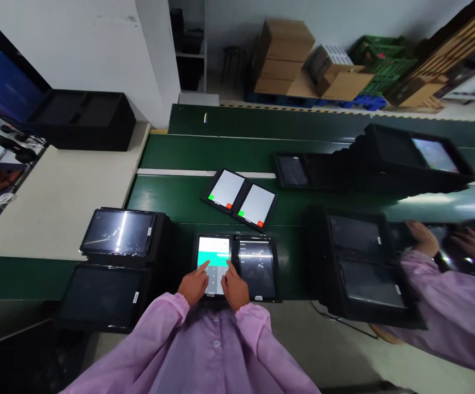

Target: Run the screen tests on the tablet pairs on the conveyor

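Observation:
Two tablets lie side by side right in front of me on the green conveyor belt (172, 197). The left tablet (214, 253) shows a teal and white screen. My left hand (193, 285) and my right hand (235, 287) each touch that screen with an extended index finger and hold nothing. The right tablet (257, 267) has a dark screen. Further out on the belt lie two more tablets with white screens, one on the left (226, 189) and one on the right (256, 205), each showing a green and a red button.
Black trays with dark tablets (116, 232) are stacked at my left, another stack (364, 268) at my right. A co-worker in a pink sleeve (446, 306) handles devices at the right. Cardboard boxes (287, 54) and green crates stand against the far wall.

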{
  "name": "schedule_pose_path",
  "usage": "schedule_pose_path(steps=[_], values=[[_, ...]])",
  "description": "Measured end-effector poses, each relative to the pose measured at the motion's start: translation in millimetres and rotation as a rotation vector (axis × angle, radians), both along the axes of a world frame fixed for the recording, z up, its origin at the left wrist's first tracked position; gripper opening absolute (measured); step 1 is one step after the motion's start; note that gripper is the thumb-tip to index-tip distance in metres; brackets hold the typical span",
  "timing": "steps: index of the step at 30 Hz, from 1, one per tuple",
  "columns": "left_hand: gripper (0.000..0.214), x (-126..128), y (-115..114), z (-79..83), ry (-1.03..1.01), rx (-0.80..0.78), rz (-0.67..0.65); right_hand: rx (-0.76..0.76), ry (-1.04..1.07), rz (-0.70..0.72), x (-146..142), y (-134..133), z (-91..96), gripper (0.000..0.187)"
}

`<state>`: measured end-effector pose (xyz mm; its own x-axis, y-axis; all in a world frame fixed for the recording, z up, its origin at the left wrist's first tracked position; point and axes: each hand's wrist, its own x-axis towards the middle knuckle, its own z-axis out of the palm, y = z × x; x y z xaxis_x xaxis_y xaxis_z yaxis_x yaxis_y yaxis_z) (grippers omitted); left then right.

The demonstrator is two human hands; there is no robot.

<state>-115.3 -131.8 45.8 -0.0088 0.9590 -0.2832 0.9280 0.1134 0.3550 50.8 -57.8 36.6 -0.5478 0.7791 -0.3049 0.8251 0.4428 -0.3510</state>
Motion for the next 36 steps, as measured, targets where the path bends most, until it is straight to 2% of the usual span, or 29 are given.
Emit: schedule_pose_path(steps=[4, 10, 12, 15, 18, 23, 25, 28, 33, 36], values=[[0.036, -5, -22, -3.6, -0.049, -0.004, 0.104, -0.043, 0.021, 0.069, -6, -16, 5.8, 0.022], [0.035, -3, -36, -5.1, -0.071, -0.024, 0.142, -0.097, 0.009, 0.240, -27, -36, 3.3, 0.021], [0.034, -2, -36, -5.4, -0.059, -0.030, 0.124, -0.089, -0.010, 0.225, -26, -33, 1.9, 0.021], [0.033, 0, -34, -6.4, -0.035, -0.070, 0.083, -0.031, -0.039, 0.103, -19, -21, -0.4, 0.026], [0.033, 0, -36, -7.9, -0.048, -0.048, 0.112, 0.011, -0.091, 0.018, -15, -9, -3.6, 0.025], [0.033, -6, -47, -9.8, -0.064, -0.051, 0.244, 0.017, -0.058, 0.083, -19, -7, -6.8, 0.022], [0.033, -7, -50, -10.9, -0.051, -0.087, 0.282, 0.021, -0.076, 0.045, -19, -7, -6.4, 0.023], [0.033, -6, -52, -13.1, -0.053, -0.129, 0.296, 0.027, -0.101, -0.013, -17, -6, -5.9, 0.025], [0.032, -3, -52, -16.2, -0.069, -0.193, 0.289, -0.002, -0.026, 0.074, -18, -5, -5.3, 0.022], [0.032, -3, -50, -16.2, -0.075, -0.194, 0.308, -0.009, 0.022, 0.002, -8, -2, -3.9, 0.022]])
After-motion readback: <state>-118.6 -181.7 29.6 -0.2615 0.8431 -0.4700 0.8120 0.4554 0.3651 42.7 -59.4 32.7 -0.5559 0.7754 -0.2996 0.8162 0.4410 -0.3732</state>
